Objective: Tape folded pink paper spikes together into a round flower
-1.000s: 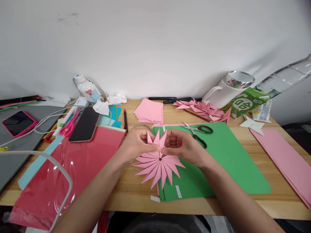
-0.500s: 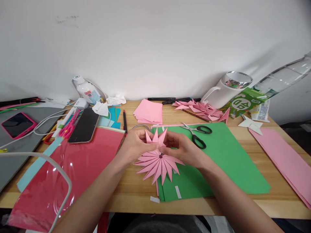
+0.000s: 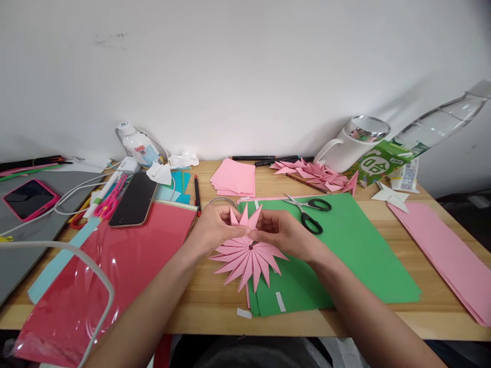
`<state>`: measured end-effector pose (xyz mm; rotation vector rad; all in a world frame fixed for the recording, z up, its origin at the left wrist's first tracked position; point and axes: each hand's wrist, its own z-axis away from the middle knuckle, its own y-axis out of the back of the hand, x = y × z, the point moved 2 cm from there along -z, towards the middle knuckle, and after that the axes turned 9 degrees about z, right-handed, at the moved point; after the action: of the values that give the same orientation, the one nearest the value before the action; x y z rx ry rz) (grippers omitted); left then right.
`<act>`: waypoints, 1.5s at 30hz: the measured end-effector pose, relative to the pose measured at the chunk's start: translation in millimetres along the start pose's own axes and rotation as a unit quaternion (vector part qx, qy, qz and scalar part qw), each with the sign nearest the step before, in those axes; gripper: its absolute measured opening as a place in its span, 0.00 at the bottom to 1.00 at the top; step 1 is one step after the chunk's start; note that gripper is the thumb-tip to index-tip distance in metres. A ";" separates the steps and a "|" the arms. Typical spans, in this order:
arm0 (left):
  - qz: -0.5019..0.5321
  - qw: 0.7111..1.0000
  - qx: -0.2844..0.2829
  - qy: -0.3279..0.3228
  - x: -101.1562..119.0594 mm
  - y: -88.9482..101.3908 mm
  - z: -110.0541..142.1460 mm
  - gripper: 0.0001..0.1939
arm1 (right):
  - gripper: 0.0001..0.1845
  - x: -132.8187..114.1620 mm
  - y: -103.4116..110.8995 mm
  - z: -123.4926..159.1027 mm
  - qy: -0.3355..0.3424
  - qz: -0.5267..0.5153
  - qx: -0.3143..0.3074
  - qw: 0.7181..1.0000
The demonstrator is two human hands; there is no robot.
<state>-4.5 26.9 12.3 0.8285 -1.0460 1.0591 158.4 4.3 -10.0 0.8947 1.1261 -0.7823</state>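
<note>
Between my hands is a pink folded-paper star (image 3: 245, 263) with many pointed petals around a small central hole. My left hand (image 3: 215, 230) pinches its upper part from the left, thumb in front. From the right, my right hand (image 3: 282, 232) grips the same part, and the two thumb tips almost meet above the hole. Three points stick up between the hands; the fingers behind the paper are partly hidden. Below the star lie green paper sheets (image 3: 345, 255), with black-handled scissors (image 3: 309, 209) on them just beyond my right hand.
Pink squares (image 3: 235, 178) and folded pink pieces (image 3: 312, 174) lie toward the wall. A white mug (image 3: 353, 143), a green box and a clear bottle stand back right. At left are a phone (image 3: 133, 199), pink scissors (image 3: 111, 199), a red plastic packet (image 3: 126, 260) and a white cable.
Both hands keep hold of the star. It has tipped slightly, with its lower points a little higher than a second ago, and the upper points have shifted slightly. The view has moved a little.
</note>
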 end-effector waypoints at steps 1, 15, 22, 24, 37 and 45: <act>0.003 1.000 0.001 -0.001 1.2 -0.1 0.0 0.19 | 0.20 0.3 0.5 -0.5 -0.002 -0.007 0.001 1.000; 0.035 0.998 -0.036 0.033 -2.1 -2.2 -1.5 0.21 | 0.22 1.6 8.3 -2.7 -0.041 -0.057 0.081 0.994; 0.039 0.998 -0.012 0.042 2.6 -3.5 1.5 0.21 | 0.25 4.4 5.8 -0.9 -0.056 -0.065 0.086 0.993; 0.042 0.998 -0.011 0.039 2.9 -2.8 1.7 0.22 | 0.26 3.3 5.5 0.0 -0.062 -0.078 0.085 0.991; 0.047 0.998 -0.021 0.038 -0.9 -1.3 -0.4 0.21 | 0.22 3.7 8.6 0.2 -0.080 -0.207 0.069 0.973; 0.045 0.998 -0.019 0.029 -0.6 -1.5 -1.1 0.20 | 0.20 5.8 10.2 -0.1 -0.109 -0.239 0.077 0.962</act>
<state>-2.9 27.2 11.3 0.7224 -1.0596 1.1299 168.9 8.4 -13.6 0.6455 1.1079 -1.3481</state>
